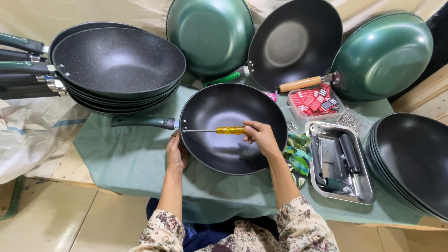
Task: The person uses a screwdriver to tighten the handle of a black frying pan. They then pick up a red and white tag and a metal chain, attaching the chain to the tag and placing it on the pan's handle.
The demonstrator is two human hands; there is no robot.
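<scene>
Left of the central black wok (233, 128), a stack of speckled black woks (116, 65) stood nested, their handles all pointing away to the left, probably to save space. The left hand (176, 151) pressed on the wok's near-left rim, fingers curled over the edge just below the dark green handle (142, 122), seemingly to keep the pan from turning. Above the wok's middle, the right hand (261, 136) closed its fingers around the yellow grip of a screwdriver (212, 130), whose tip reached the rivets where the handle joins. Right of the wok, a clear box (315, 101) held red packets, and a steel tray (340, 161) held a black handle and small metal tools.
</scene>
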